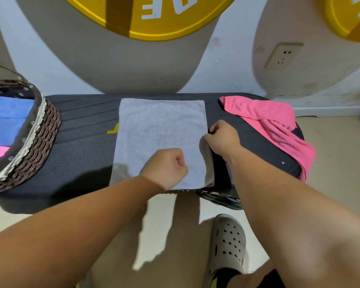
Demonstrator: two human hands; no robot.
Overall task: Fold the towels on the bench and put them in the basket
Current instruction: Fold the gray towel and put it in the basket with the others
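Right hand (222,140): fingers pinched on the right edge of the grey towel (160,125), which is lifted there into a narrow flap. Left hand (166,167): fingers curled into a fist resting on the cloth near its front edge; no cloth is seen in its grasp.

Risks, as judged: a one-point pinch may carry the edge over crooked, and if the fist slips the whole towel could drag across the bench (81,142).

The towel lies flat mid-bench, under the left hand and beside the right. The pink towel (268,119) hangs unfolded over the right end. The basket (40,129) stands well apart at the left.
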